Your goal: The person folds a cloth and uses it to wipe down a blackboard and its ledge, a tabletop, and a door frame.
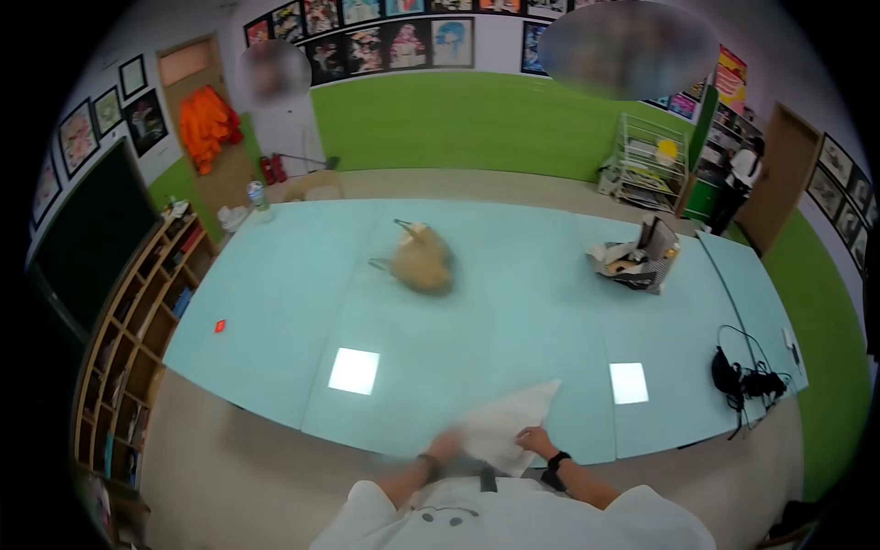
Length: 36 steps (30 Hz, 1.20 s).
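At the near edge of the table, a white sheet (509, 422), paper or thin cloth, is raised in front of my body with one corner pointing up and to the right. My right hand (536, 442), wearing a black watch, is closed on its right side. My left hand (445, 446), with a dark band at the wrist, is at the sheet's left edge; motion blur smears its fingers, so its grip is unclear. Farther off on the table lies a tan bag (423, 261) with its handles toward the left.
The pale blue table (495, 330) also carries a patterned paper bag (646, 261) with things inside, tangled black straps (747, 378), a small red item (220, 325) and a bottle (258, 197). Shelves (137, 339) line the left. A person (738, 179) stands at the back right.
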Tool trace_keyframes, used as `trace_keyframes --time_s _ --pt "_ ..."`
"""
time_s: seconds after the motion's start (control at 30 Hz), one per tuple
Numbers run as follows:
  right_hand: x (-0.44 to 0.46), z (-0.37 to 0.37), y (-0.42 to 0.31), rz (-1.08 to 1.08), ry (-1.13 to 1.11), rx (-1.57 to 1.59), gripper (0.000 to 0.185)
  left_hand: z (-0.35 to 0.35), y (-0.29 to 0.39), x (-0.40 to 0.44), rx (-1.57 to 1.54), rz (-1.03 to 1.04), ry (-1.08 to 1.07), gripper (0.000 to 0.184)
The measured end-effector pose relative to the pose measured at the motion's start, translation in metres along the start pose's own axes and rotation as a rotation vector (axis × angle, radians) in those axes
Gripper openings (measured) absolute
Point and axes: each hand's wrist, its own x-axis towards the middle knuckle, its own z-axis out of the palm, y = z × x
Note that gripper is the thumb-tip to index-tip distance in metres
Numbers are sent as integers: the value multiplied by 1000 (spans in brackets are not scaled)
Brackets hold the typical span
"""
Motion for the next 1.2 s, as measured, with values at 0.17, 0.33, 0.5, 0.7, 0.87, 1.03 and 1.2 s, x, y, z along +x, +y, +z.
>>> trace_keyframes --time_s 0.17,0.33,0.5,0.7,0.87,1.03,1.2 --pt "82 -45 -67 -429 401 181 26 -172 -39 19 17 -65 178 32" --pt "51 -206 -238 -634 779 605 12 -337 -43 72 -136 -18 962 28" --pt "-11 -248 -269 -644 703 794 14 -389 -30 53 -117 41 1128 31" --pt "-22 -124 -124 -257 361 746 18 -197 -56 10 -42 91 778 12" --pt "-72 -27 8 20 114 -199 37 -83 -29 -107 -97 -81 -234 31" --pt "-82 -29 21 204 14 102 42 -67 -23 -135 -372 -270 -282 29" --pt "-49 0 6 274 -137 167 37 -49 -16 -82 -435 -116 -155 30"
